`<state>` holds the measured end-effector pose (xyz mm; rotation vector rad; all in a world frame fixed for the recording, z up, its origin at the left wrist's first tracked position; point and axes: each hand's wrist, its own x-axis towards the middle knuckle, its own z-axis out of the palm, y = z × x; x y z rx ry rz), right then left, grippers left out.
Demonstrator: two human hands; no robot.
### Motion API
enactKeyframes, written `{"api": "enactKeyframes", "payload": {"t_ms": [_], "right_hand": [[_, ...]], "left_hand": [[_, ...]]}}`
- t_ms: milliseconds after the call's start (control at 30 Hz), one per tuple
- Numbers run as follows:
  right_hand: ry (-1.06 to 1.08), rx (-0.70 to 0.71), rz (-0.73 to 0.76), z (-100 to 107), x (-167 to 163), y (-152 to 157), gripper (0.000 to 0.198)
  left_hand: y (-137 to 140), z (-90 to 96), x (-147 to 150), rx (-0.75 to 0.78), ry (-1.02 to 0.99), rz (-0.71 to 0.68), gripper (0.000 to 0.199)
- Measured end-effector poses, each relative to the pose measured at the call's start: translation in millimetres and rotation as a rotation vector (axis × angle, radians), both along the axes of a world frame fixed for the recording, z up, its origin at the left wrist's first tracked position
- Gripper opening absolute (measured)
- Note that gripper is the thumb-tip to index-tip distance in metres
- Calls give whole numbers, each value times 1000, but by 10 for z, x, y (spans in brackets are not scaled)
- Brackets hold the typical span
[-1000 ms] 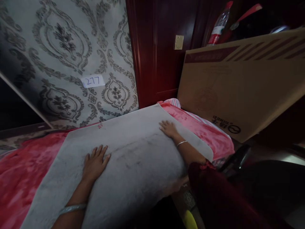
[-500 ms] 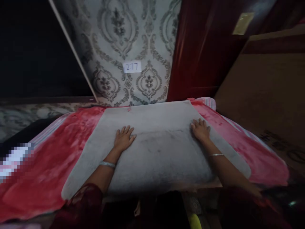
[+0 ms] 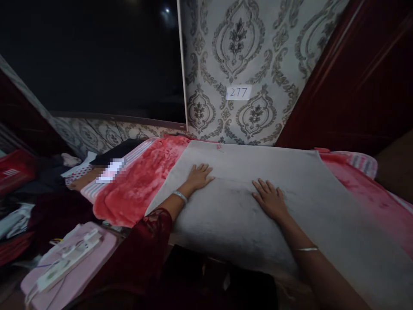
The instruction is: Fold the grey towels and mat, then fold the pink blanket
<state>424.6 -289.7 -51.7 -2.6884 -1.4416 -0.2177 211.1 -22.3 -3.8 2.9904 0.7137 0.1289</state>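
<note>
A grey-white sheet of cloth (image 3: 226,232) with dark smudges lies spread over a red and pink plush blanket (image 3: 132,189). My left hand (image 3: 198,176) rests flat on the sheet's left part, fingers spread, a silver bangle at the wrist. Palm down on the middle of the sheet is my right hand (image 3: 270,200), its fingers stretched out and a thin bangle further down the arm. Neither hand holds anything. Small red marks show near the sheet's far edge.
Behind stand a patterned wall with a paper label (image 3: 238,92) reading 277, and a large dark screen (image 3: 106,56). A power strip (image 3: 69,260) lies on a pink stool (image 3: 106,245) at left, near piled clothes (image 3: 54,215). A dark red door-like panel (image 3: 348,94) rises at right.
The view has swung left, bringing the stool and clothes into sight. My right hand has slid inward over the sheet, closer to my left hand, which stays flat near the same spot.
</note>
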Motion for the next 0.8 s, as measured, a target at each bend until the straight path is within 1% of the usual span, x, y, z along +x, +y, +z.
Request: {"api": "enactKeyframes", "payload": {"t_ms": [200, 300, 367, 433, 500, 667, 733, 800], "right_hand": [[-14, 28, 17, -79, 46, 8, 60], [-14, 34, 24, -96, 56, 12, 61], [-8, 32, 18, -88, 50, 12, 61], [-3, 26, 7, -71, 38, 13, 61], [2, 18, 0, -55, 26, 17, 61], [-5, 30, 3, -56, 19, 38, 60], [-13, 44, 10, -69, 23, 39, 59], [-11, 46, 18, -78, 35, 31, 59]], "left_hand": [[563, 8, -592, -54, -89, 278, 65], [711, -2, -792, -68, -117, 371, 62], [748, 6, -828, -62, -121, 399, 60], [752, 32, -774, -46, -131, 425, 59], [739, 71, -640, -34, -128, 414, 60], [697, 131, -181, -86, -65, 258, 66], [696, 120, -59, -108, -38, 222, 65], [710, 102, 2, -119, -16, 205, 66]]}}
